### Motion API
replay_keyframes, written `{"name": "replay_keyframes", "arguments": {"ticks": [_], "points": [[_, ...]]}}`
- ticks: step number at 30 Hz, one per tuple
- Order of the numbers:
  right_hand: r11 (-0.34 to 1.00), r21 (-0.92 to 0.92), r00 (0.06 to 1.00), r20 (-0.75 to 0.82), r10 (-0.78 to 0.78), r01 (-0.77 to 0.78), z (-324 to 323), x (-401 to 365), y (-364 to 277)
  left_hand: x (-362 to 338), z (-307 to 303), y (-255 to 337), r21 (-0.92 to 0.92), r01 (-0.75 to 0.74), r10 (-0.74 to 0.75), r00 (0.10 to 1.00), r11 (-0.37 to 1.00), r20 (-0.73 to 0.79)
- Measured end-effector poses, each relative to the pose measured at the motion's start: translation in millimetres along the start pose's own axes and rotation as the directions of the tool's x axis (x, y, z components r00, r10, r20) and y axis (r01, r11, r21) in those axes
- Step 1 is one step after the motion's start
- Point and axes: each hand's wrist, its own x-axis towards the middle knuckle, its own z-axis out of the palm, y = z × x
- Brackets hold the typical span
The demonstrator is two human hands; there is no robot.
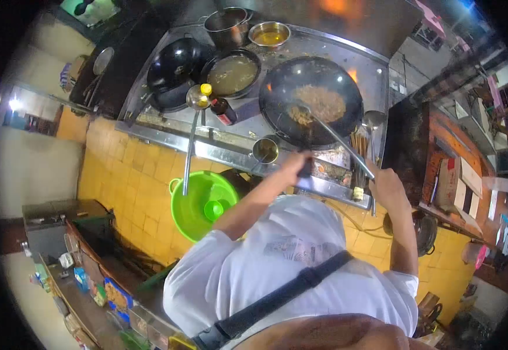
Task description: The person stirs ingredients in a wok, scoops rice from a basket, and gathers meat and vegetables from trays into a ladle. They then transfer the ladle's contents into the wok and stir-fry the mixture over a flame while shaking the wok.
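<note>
A large black wok [280,87] stands on the stove, tilted, with browned sliced food [325,105] inside it. My right hand [389,188] is closed round the long metal handle of a ladle [342,141], whose head rests in the food. At the wok's near side, my left hand [292,167] is wrapped round its dark handle [306,164]; whether a cloth covers that handle I cannot make out. Flame [353,74] shows at the wok's right rim.
To the left on the steel stove top [239,125] are a second wok [175,64], a pan of cloudy liquid [230,74], a dark bottle [223,111] and a ladle [188,151] jutting past the edge. A metal cup [265,150] stands nearby. Below is a green bucket [179,213].
</note>
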Motion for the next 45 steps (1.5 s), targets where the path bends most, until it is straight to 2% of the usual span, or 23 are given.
{"name": "replay_keyframes", "arguments": {"ticks": [2,3,4,6,8,10,12,13,14,16,18,19,22,24,28,30,34,35,38,40,42,44,45], "points": [[0.989,-0.146,0.999,0.009,0.04,-0.038,13.2,3.2,4.1,-44.9,26.7,-18.4,-0.088,0.01,0.0,0.994,0.996,0.112],[0.984,-0.169,0.998,-0.018,0.056,-0.058,13.1,2.3,-2.5,-73.2,37.3,-16.3,-0.219,0.168,-0.126,0.973,0.961,0.194],[0.986,-0.155,0.998,-0.014,0.064,-0.065,14.9,2.6,-3.3,-86.0,38.7,-14.4,-0.101,0.192,-0.166,0.961,0.976,0.222],[0.991,-0.122,0.998,-0.022,0.061,-0.063,19.4,3.2,-0.5,-65.0,32.1,1.8,-0.008,0.161,-0.156,0.966,0.987,0.207],[0.994,-0.101,0.988,-0.145,-0.048,0.034,54.8,7.8,20.1,-4.5,3.5,14.9,-0.085,0.084,-0.063,0.972,0.993,0.225],[0.979,-0.18,0.977,-0.203,0.058,-0.096,77.6,16.2,24.8,40.8,-16.3,-10.8,0.018,-0.148,0.146,0.986,0.989,0.077],[0.954,-0.228,0.966,-0.211,0.148,-0.196,71.1,30.3,32.4,-61.0,39.2,-3.6,-0.064,-0.065,0.062,0.997,0.996,-0.048],[0.92,-0.268,0.952,-0.185,0.243,-0.286,70.0,30.1,34.1,-41.9,11.7,-32.1,-0.057,0.028,-0.018,0.984,0.998,0.177],[0.921,-0.269,0.955,-0.172,0.242,-0.282,56.9,16.3,28.0,-63.8,14.5,-29.6,-0.021,0.087,-0.079,0.962,0.996,0.262],[0.969,-0.03,0.95,-0.209,0.233,-0.244,16.4,1.4,26.2,-55.2,8.5,-27.6,0.047,0.082,-0.09,0.972,0.996,0.216],[0.965,-0.018,0.938,-0.241,0.249,-0.261,23.6,-6.3,19.3,-13.4,-6.6,-21.2,0.14,-0.049,0.029,0.99,0.989,0.14],[0.959,-0.006,0.919,-0.289,0.269,-0.283,25.7,-6.7,15.6,27.7,-26.2,-34.1,0.239,-0.282,0.242,0.953,0.929,0.182],[0.899,0.088,0.877,-0.195,0.439,-0.43,60.7,35.8,-9.7,100.3,-55.7,-38.8,0.249,-0.411,0.384,0.911,0.877,0.151],[0.926,0.066,0.873,-0.314,0.374,-0.372,126.2,74.6,6.1,110.0,-54.1,-36.4,0.215,-0.386,0.359,0.92,0.897,0.155],[0.948,-0.109,0.925,-0.277,0.261,-0.3,144.5,103.5,20.3,98.5,-50.6,-27.4,0.146,-0.285,0.258,0.949,0.947,0.179],[0.971,0.099,0.939,-0.25,0.238,-0.219,130.6,102.6,21.7,102.4,-50.5,-28.2,0.134,-0.297,0.273,0.947,0.945,0.172],[0.983,0.087,0.894,-0.411,0.181,-0.159,159.5,115.0,18.2,109.1,-53.7,-35.2,0.07,-0.286,0.272,0.948,0.956,0.165],[0.966,0.053,0.937,-0.235,0.257,-0.252,158.1,123.6,19.6,107.8,-52.2,-35.0,0.065,-0.29,0.276,0.947,0.955,0.164],[0.948,0.115,0.944,-0.113,0.309,-0.297,127.5,126.7,21.3,112.6,-54.1,-34.2,0.139,-0.285,0.275,0.957,0.948,0.087],[0.959,0.084,0.947,-0.15,0.282,-0.273,122.0,115.0,20.6,120.5,-60.5,-38.9,0.249,-0.366,0.344,0.93,0.897,0.129],[0.925,0.142,0.884,-0.276,0.378,-0.352,127.3,108.6,18.8,121.8,-60.0,-40.2,0.218,-0.365,0.344,0.93,0.905,0.132],[0.904,0.254,0.893,-0.21,0.398,-0.344,169.7,118.8,26.0,121.5,-61.4,-39.3,0.188,-0.36,0.339,0.931,0.914,0.136],[0.917,0.337,0.924,-0.237,0.3,-0.212,179.8,121.7,21.4,125.5,-63.9,-40.6,0.17,-0.366,0.344,0.928,0.915,0.146]]}}
